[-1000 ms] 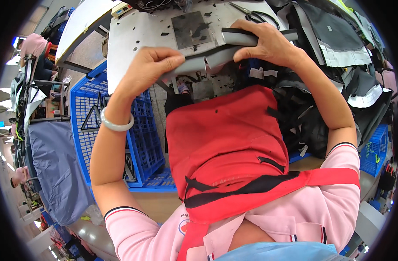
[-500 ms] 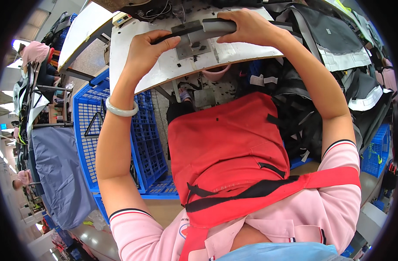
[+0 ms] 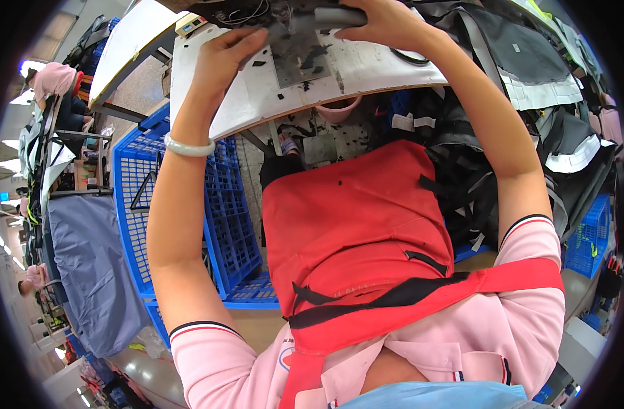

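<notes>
My right hand (image 3: 387,24) is closed round a grey padded strip (image 3: 331,17), its thumb below and its fingers above. To the left, my left hand (image 3: 223,61) has its thumb and fingers pressed together at the strip's other, black side, which is blurred and dim. Both hands are raised over the far part of a white worktable (image 3: 237,92). Below the strip, a metal plate (image 3: 298,65) is set in the tabletop, with black scraps scattered on it. A dark machine (image 3: 230,13) with loose wires stands at the top edge, mostly cut off.
A red apron (image 3: 353,204) covers my lap. Blue plastic crates (image 3: 143,211) stand at my left. Black straps and fabric pieces (image 3: 462,163) are heaped at my right, beside grey panels (image 3: 509,51). A pink bucket (image 3: 339,112) sits under the table; other people work far left.
Both hands have moved away from me, toward the machine, carrying the strip with them. More of the metal plate shows now, and a dark looped strap shows on the table by my right wrist.
</notes>
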Demonstrator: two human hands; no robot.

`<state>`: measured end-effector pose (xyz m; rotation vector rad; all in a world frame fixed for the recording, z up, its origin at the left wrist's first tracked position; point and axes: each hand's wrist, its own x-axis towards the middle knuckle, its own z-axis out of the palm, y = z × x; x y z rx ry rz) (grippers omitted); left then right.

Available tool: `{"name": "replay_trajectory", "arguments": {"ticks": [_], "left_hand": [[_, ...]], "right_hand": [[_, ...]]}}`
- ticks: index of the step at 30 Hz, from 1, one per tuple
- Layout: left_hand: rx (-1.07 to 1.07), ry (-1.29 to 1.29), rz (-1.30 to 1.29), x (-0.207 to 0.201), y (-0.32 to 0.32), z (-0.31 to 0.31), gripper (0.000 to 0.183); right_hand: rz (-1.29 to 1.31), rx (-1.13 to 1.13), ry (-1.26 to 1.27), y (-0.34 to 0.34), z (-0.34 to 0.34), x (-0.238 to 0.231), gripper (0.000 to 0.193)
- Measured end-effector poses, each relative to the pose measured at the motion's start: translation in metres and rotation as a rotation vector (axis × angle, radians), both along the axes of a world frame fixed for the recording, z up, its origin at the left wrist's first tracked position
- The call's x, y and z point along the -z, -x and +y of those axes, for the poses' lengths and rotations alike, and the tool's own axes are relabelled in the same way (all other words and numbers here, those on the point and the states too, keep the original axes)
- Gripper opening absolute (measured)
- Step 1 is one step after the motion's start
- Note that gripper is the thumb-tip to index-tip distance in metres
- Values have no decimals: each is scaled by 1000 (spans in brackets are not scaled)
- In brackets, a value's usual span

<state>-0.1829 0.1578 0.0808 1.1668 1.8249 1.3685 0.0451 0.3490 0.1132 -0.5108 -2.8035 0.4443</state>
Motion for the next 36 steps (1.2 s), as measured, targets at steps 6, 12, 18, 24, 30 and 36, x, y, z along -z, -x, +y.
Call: {"name": "replay_trajectory", "arguments": {"ticks": [6,12,18,24,30,36], "left_hand": [[149,224,339,-21,-42,-28,27],[204,-60,67,-18,-97,-6,32],[389,433,-166,7,-43,-70,34],[133,17,319,-18,-55,-43,34],[47,49,347,-14,-38,-11,37],[50,133,258,-14,-30,2,36]], "right_hand": [[255,-326,-313,-20,-100,31,32],[-175,-588,-510,7,-175,72,14],[-5,-213,53,-40,-63,29,51],[138,-145,13,-38,-31,21,55],[-50,-102,-14,-25,-9,-5,61],[-45,-91,19,-18,0,-3,70]]}}
